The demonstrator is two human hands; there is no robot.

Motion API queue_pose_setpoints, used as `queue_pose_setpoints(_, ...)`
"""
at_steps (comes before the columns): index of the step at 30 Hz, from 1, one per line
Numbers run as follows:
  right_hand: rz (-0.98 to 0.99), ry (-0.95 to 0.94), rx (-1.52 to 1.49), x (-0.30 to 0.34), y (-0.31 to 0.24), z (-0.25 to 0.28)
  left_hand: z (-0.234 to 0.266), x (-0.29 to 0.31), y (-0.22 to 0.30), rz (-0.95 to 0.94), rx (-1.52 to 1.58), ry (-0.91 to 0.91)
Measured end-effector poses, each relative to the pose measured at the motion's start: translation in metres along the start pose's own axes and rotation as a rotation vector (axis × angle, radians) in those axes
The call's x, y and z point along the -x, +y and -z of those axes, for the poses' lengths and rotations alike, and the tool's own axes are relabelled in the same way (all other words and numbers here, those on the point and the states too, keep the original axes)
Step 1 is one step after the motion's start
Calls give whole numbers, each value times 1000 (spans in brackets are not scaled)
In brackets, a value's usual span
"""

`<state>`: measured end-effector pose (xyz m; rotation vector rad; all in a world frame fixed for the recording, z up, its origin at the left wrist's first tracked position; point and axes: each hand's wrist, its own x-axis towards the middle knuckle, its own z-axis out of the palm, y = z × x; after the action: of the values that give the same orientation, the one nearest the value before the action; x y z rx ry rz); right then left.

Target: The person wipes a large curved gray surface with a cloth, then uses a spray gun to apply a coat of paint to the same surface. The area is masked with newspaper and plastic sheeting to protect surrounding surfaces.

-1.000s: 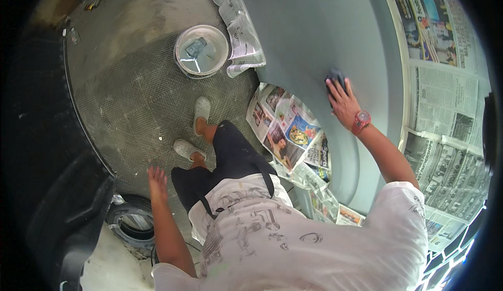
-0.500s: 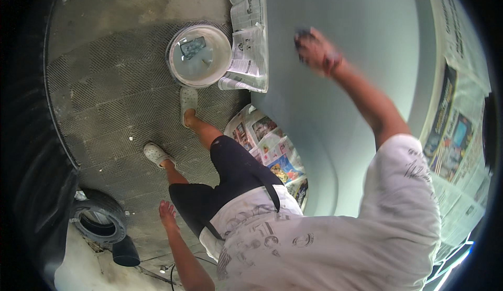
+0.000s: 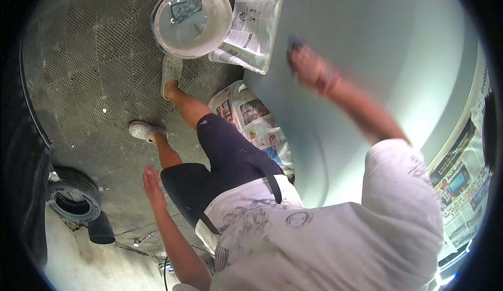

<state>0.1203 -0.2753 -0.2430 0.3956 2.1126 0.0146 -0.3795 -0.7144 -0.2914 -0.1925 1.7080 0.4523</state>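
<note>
One white bucket (image 3: 191, 21), one tyre (image 3: 73, 199), one grey-primed panel (image 3: 377, 55) masked with newspaper (image 3: 254, 16). Your right hand (image 3: 306, 66) — blurred — presses a dark pad (image 3: 294, 44) against the panel; finger spread cannot be judged. Your left hand (image 3: 152, 178) hangs empty, fingers loosely extended.
</note>
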Motion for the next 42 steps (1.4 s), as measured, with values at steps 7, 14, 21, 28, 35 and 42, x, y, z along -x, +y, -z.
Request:
queue_pose_setpoints(7,300,-261,-235,64,-131,13,20,-4,-41,78,92,76)
queue_pose_setpoints(14,-234,-253,162,-106,71,65,43,-1,-79,112,33,104)
queue_pose_setpoints(21,184,-550,-16,-61,-121,-32,46,2,-91,126,4,78)
queue_pose_setpoints(28,364,-600,-104,-31,-168,-41,84,-19,-99,-12,-43,56)
queue_pose_setpoints(35,393,-358,399,194,-240,-8,108,-37,-103,-141,144,-64)
queue_pose_setpoints(42,163,-369,-286,355,-379,81,119,-16,-93,-147,371,-64)
